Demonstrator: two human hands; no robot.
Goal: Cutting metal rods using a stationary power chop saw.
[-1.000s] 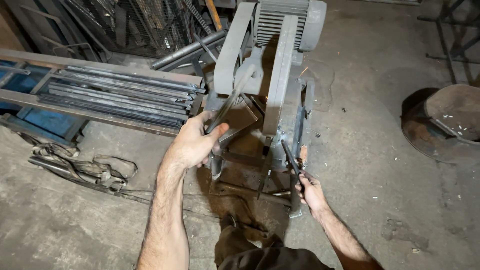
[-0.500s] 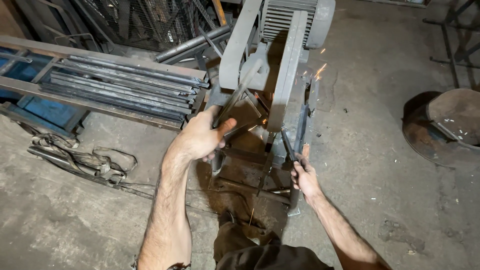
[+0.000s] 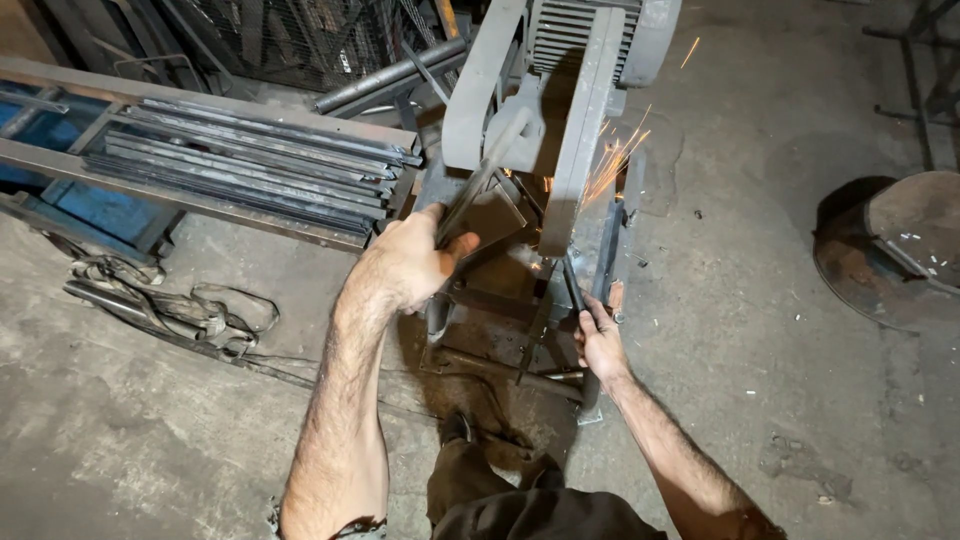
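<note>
Left hand [image 3: 405,265] fingers wrapped around the saw lever [image 3: 480,190], pressing the chop saw [image 3: 560,90] down. Right hand [image 3: 598,340] fingers closed on the thin steel bar [image 3: 572,285], bracing it under the blade. Sparks [image 3: 615,160] fly right, away from the arms. Bar stock [image 3: 250,160] racked to the left.

The cut-off saw [image 3: 560,110] at twelve o'clock is painted metal, matt grey and dusty, its motor housing ribbed. The flat bars [image 3: 260,165] stacked at ten o'clock are bare steel, dark with a dull sheen along the edges. The strip [image 3: 470,205] in the left hand [image 3: 405,265] looks like the same raw steel, though it is partly hidden. The floor [image 3: 120,430] is rough, stained concrete. The round drum [image 3: 900,255] at three o'clock appears rusty and matt.
</note>
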